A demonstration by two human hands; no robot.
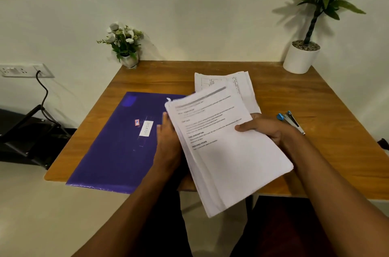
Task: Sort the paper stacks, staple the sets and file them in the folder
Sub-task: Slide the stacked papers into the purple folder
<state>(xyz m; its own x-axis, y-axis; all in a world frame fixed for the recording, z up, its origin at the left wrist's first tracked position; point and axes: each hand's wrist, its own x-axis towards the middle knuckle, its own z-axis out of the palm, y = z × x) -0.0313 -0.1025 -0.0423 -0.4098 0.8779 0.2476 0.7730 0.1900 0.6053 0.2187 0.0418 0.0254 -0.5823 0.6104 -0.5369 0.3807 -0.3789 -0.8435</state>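
The table (315,99) is wood-grain, smooth with a soft sheen. The folder (113,151) is glossy purple plastic. The paper stack (227,157) is matt white paper. The stapler (291,121) looks like shiny metal with blue plastic, though blurred.

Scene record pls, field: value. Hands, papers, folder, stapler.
right hand: grips held stack, thumb on top
left hand: straight fingers against its left edge
held stack: tilted, lifted above table's near edge
second stack: flat on table, behind held stack
folder: purple, closed, flat, left of papers
stapler: blue, on table, right of right hand
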